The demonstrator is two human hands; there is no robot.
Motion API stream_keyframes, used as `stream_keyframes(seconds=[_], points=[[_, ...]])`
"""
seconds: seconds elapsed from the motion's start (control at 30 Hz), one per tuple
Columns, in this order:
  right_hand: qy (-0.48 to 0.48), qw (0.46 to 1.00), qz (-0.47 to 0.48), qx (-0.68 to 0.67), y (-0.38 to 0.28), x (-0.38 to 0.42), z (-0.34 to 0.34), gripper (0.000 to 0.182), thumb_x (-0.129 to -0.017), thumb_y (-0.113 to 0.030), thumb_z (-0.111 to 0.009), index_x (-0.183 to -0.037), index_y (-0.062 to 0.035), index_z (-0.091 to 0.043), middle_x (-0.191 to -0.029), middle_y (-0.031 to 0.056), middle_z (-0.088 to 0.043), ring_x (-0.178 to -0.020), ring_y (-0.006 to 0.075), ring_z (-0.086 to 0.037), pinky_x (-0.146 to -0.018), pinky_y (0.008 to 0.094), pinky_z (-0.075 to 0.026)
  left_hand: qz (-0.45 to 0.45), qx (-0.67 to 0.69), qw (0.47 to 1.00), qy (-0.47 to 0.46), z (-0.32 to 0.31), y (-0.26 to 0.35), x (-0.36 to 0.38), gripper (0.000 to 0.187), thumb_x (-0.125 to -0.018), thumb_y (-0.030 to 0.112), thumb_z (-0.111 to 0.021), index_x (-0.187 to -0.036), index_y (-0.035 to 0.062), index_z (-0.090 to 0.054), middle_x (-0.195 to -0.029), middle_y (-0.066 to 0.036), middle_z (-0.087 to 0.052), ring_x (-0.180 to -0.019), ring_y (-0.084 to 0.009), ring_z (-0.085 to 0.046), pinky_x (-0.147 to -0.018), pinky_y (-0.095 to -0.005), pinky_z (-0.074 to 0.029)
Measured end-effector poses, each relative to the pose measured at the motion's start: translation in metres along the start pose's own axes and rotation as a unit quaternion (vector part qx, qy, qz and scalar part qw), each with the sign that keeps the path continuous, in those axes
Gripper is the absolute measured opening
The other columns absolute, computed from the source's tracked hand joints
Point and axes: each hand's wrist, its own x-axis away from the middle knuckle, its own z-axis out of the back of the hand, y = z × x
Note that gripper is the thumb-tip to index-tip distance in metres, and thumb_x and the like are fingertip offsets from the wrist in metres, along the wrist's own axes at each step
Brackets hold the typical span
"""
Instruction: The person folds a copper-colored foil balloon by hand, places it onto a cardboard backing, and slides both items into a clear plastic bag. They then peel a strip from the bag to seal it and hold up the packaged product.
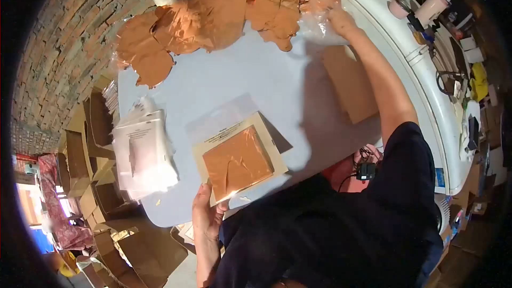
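My left hand [207, 214] grips the lower corner of a clear plastic bag [224, 114], thumb on top. Inside the bag are a cream card with small print and a flat, square copper-orange packet [237, 162]. At the far right of the table, my right hand [341, 22] is stretched out with its fingers closed on a crinkled clear plastic bag [319, 24]; the fingertips are partly hard to make out. Beside that hand lie overlapping copper-orange pieces in shiny wrapping [213, 18] along the back edge.
A stack of clear printed bags [144, 154] lies at the left of the pale table [213, 77]. A brown cardboard sheet [349, 82] is under my right forearm. Open cardboard boxes [144, 250] crowd the left side. A white rounded surface [421, 80] flanks the right.
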Motion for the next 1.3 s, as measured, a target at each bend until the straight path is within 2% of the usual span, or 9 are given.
stream_keyframes(seconds=[0.23, 0.37, 0.43, 0.5, 0.6, 0.77, 1.07, 1.17, 1.3], points=[[0.151, 0.950, -0.013, -0.273, -0.008, 0.011, 0.019, 0.037, -0.098, -0.018, -0.047, -0.125, -0.0157, -0.072, -0.136, 0.0204, -0.066, -0.121, 0.0434, -0.063, -0.102, 0.0505, -0.051, 0.012, -0.028, 0.999, 0.038, 0.000, 0.004, 0.001, 0.048, -0.105, 0.033, -0.063, -0.138, -0.0012, -0.056, -0.122, -0.011, -0.068, -0.076, -0.0176, -0.065, -0.056, -0.0246, -0.053], [-0.009, 0.983, 0.042, 0.176, -0.013, 0.031, 0.089, 0.034, -0.102, -0.021, -0.048, -0.131, -0.0140, -0.065, -0.109, 0.0158, -0.076, -0.097, 0.0375, -0.072, -0.083, 0.0477, -0.056, 0.016, 0.024, 0.999, -0.025, 0.012, -0.006, -0.009, 0.041, -0.108, 0.029, -0.058, -0.136, -0.0012, -0.057, -0.116, -0.012, -0.070, -0.075, -0.0183, -0.065, -0.057, -0.0244, -0.053], [0.193, 0.973, 0.098, 0.080, -0.009, 0.041, 0.064, 0.019, -0.092, -0.021, -0.061, -0.092, -0.0119, -0.078, -0.085, 0.0194, -0.075, -0.081, 0.0375, -0.075, -0.070, 0.0510, -0.060, 0.023, 0.047, 0.999, -0.005, 0.002, -0.006, -0.004, 0.036, -0.106, 0.028, -0.063, -0.131, 0.0014, -0.061, -0.111, -0.011, -0.072, -0.072, -0.0150, -0.067, -0.049, -0.0200, -0.054], [0.109, 0.989, 0.047, 0.086, -0.030, 0.094, 0.120, 0.023, -0.102, -0.022, -0.054, -0.116, -0.0091, -0.066, -0.095, 0.0141, -0.076, -0.084, 0.0338, -0.074, -0.074, 0.0421, -0.056, 0.022, 0.059, 0.998, -0.010, -0.001, -0.007, -0.004, 0.037, -0.106, 0.028, -0.063, -0.132, 0.0006, -0.061, -0.111, -0.011, -0.072, -0.073, -0.0156, -0.068, -0.051, -0.0206, -0.056], [0.031, 0.947, 0.110, -0.300, -0.114, 0.195, 0.158, 0.017, -0.100, -0.021, -0.063, -0.107, -0.0061, -0.061, -0.080, 0.0156, -0.069, -0.077, 0.0293, -0.072, -0.070, 0.0404, -0.052, 0.010, 0.058, 0.997, -0.050, 0.005, -0.010, -0.006, 0.038, -0.109, 0.026, -0.057, -0.135, -0.0021, -0.056, -0.120, -0.012, -0.069, -0.083, -0.0165, -0.071, -0.060, -0.0259, -0.062], [-0.140, 0.849, 0.162, -0.484, -0.202, 0.298, 0.142, 0.017, -0.100, -0.021, -0.065, -0.100, -0.0063, -0.057, -0.070, 0.0196, -0.065, -0.069, 0.0448, -0.068, -0.061, 0.0517, -0.051, 0.003, 0.013, 0.998, -0.068, 0.004, -0.011, -0.005, 0.037, -0.110, 0.022, -0.055, -0.137, -0.0030, -0.054, -0.127, -0.009, -0.066, -0.097, -0.0166, -0.072, -0.067, -0.0303, -0.067], [-0.039, 0.912, 0.114, -0.393, -0.237, 0.316, 0.096, 0.025, -0.099, -0.025, -0.067, -0.097, -0.0057, -0.050, -0.065, 0.0204, -0.064, -0.065, 0.0440, -0.068, -0.057, 0.0559, -0.050, 0.014, -0.020, 0.998, -0.056, 0.001, -0.018, 0.006, 0.034, -0.109, 0.016, -0.055, -0.139, -0.0004, -0.054, -0.133, -0.007, -0.064, -0.111, -0.0182, -0.069, -0.072, -0.0359, -0.069], [-0.014, 0.927, 0.043, -0.372, -0.253, 0.316, 0.088, 0.023, -0.097, -0.018, -0.071, -0.097, -0.0052, -0.052, -0.068, 0.0174, -0.061, -0.061, 0.0385, -0.061, -0.056, 0.0439, -0.046, 0.013, -0.019, 0.996, -0.086, 0.004, -0.021, 0.005, 0.035, -0.109, 0.014, -0.055, -0.141, 0.0021, -0.053, -0.136, -0.007, -0.064, -0.112, -0.0185, -0.069, -0.073, -0.0359, -0.069], [0.003, 0.897, 0.021, -0.442, -0.252, 0.321, 0.102, 0.024, -0.102, -0.027, -0.067, -0.107, -0.0062, -0.056, -0.066, 0.0162, -0.064, -0.058, 0.0365, -0.066, -0.053, 0.0467, -0.050, 0.023, -0.018, 0.996, -0.088, 0.010, -0.017, 0.009, 0.036, -0.109, 0.012, -0.053, -0.144, 0.0034, -0.051, -0.137, -0.008, -0.064, -0.110, -0.0196, -0.071, -0.073, -0.0369, -0.068]])
